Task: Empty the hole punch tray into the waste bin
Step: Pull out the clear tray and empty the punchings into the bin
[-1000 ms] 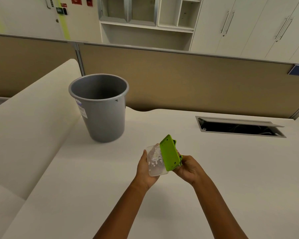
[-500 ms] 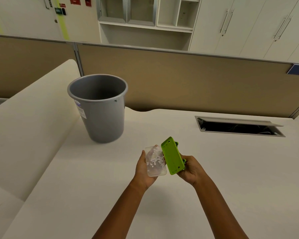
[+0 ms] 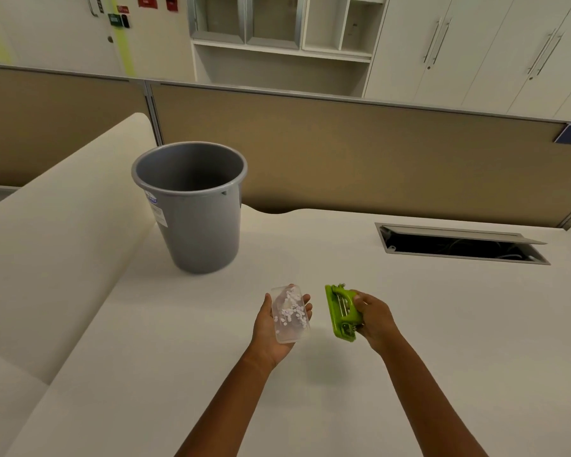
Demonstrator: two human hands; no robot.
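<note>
My left hand (image 3: 271,334) cradles the clear plastic tray (image 3: 290,313), palm up, with several white paper dots lying inside it. My right hand (image 3: 374,319) grips the green hole punch (image 3: 342,311), which is turned on its side with its metal mechanism showing. Tray and punch are apart, with a gap of bare desk between them. The grey waste bin (image 3: 195,206) stands upright on the desk, beyond and to the left of my left hand, and its mouth faces up.
The white desk (image 3: 409,341) spreads out below both hands. An open cable slot (image 3: 459,247) is cut into it at the back right. A brown partition (image 3: 343,153) runs behind the desk, and a raised white ledge (image 3: 56,209) slopes along the left.
The tray has come off the punch. My right hand carried the punch to the right and turned it, while my left hand kept the tray and tipped it flatter.
</note>
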